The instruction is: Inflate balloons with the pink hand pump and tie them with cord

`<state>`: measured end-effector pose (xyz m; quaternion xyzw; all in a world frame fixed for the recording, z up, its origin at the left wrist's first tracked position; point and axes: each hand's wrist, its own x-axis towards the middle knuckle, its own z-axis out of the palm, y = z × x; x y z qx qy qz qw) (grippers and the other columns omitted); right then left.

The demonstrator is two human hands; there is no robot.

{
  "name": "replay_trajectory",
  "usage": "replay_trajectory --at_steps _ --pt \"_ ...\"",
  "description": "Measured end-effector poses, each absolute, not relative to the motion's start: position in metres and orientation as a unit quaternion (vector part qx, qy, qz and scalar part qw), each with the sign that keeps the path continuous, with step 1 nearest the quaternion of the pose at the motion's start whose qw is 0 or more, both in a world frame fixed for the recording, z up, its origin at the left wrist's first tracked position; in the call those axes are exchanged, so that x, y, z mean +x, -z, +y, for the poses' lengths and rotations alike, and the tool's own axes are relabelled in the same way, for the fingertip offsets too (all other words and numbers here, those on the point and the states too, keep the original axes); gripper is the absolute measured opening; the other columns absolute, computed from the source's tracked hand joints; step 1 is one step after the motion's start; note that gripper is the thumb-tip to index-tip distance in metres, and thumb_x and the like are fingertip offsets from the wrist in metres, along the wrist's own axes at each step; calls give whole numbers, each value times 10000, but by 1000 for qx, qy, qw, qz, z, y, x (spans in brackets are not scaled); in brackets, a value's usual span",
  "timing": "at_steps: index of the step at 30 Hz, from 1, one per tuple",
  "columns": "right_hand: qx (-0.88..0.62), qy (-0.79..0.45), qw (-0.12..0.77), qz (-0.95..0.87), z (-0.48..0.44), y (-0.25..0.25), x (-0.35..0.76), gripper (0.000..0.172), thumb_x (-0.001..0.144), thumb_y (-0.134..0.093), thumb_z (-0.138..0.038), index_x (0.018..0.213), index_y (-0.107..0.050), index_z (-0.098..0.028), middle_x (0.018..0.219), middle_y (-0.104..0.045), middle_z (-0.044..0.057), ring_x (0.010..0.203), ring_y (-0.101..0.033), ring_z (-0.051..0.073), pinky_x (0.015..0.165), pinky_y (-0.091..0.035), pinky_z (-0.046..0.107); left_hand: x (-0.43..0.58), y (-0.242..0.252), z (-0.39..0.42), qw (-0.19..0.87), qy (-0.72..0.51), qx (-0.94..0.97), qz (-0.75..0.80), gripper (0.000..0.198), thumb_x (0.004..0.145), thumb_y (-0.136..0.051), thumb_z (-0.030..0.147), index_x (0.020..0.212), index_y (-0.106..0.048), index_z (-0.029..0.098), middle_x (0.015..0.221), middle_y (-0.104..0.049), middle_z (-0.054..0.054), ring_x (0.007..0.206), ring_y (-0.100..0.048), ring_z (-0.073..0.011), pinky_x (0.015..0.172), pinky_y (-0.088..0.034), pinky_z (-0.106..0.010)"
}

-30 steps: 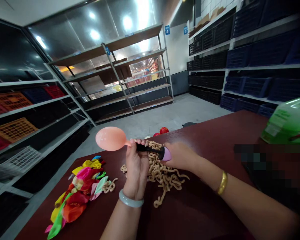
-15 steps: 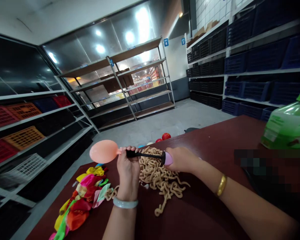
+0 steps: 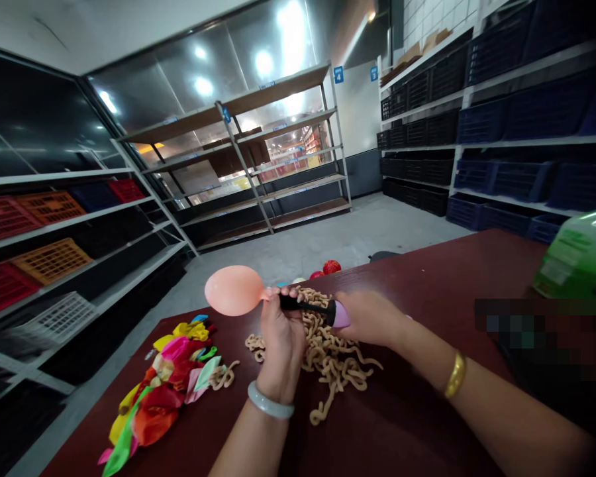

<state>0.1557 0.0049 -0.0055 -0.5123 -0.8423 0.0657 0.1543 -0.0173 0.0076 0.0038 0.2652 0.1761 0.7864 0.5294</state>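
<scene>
A partly inflated peach balloon (image 3: pixel 234 290) sits on the end of a black balloon pump (image 3: pixel 308 305). My left hand (image 3: pixel 282 328), with a pale bangle at the wrist, is closed around the pump's nozzle end, its fingertips at the balloon's neck. The purple handle (image 3: pixel 342 314) at the other end is gripped by my right hand (image 3: pixel 372 320), which wears a gold bangle. Beneath and behind the hands lies a heap of tan, noodle-like strands (image 3: pixel 335 364). Flat, uninflated balloons (image 3: pixel 161 391) in many colours are piled on the left of the table, beside a few more strands.
The dark red table (image 3: pixel 402 424) holds a green bottle (image 3: pixel 579 255) at its right. Several round balls (image 3: pixel 332 266) show beyond the far edge. Racks (image 3: pixel 278 192) stand behind, and shelves with crates (image 3: pixel 519 179) line both sides.
My left hand has moved right with the balloon, closer to my right hand, so less of the pump's shaft shows between them. The view has shifted slightly.
</scene>
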Motion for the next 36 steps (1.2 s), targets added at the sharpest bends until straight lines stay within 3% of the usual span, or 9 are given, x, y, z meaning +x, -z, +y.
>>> replay_trajectory --at_steps 7,19,29,36 --pt "-530 -63 194 -823 -5 2 142 410 759 -555 -535 1008 -580 -211 855 -700 72 725 -654 248 590 -334 304 13 -2 -6 547 -767 281 182 202 794 -691 225 762 -496 184 737 -497 11 672 -512 -117 658 -447 -275" --pt "-527 -47 152 -835 15 1 173 357 719 -599 -533 916 -599 -236 835 -700 62 736 -650 250 561 -293 300 -86 -19 30 478 -832 227 169 213 798 -642 180 718 -444 191 673 -492 26 620 -513 -112 598 -409 -251" --pt "-526 -38 155 -836 0 -2 159 349 707 -617 -471 938 -585 -211 850 -705 75 709 -648 238 563 -296 297 3 13 7 567 -761 252 189 171 808 -675 236 776 -522 168 753 -519 4 703 -524 -115 712 -450 -276" --pt "-528 -44 216 -820 -5 -5 152 371 746 -576 -537 916 -563 -208 779 -694 58 644 -638 220 525 -219 286 11 -7 -12 580 -736 308 166 135 823 -669 246 819 -555 174 824 -540 -14 782 -549 -142 814 -466 -348"
